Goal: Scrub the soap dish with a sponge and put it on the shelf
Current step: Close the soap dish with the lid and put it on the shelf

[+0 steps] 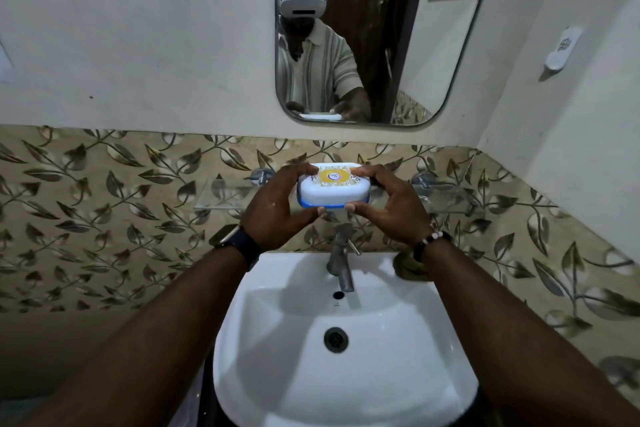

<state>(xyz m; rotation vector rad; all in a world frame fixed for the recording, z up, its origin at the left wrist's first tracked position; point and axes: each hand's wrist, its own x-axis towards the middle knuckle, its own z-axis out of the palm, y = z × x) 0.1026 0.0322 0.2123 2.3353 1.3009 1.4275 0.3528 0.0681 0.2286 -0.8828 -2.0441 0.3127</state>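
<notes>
While both arms reach forward over the basin, the soap dish [334,186] is gripped between the two hands at the level of the glass shelf [221,196]. Left hand [277,204]: clasped on the left end of the dish, fingers over its far top edge, thumb under the near lower edge. Right hand [388,206]: clasped on the right end in the same manner, fingers curled over the far edge, thumb tip pressed to the near blue rim. Dish condition: lid closed, white rounded top with a yellow round label, blue base visible as a band along the near side. Whether the dish rests on the shelf or is held just clear of it cannot be told; the hands cover the contact area.

Shelf brackets [261,175] show to the outer side of each hand, fixed to the leaf-patterned tile wall [104,191]. Below the thumbs stands the metal tap [341,260], and beneath the forearms lies the white sink [277,340] with its drain [335,340]. A dark watch [239,243] sits on the left wrist; a beaded bracelet [431,243] on the right wrist. Above the hands hangs a mirror [433,45], reflecting a person in a striped shirt.
</notes>
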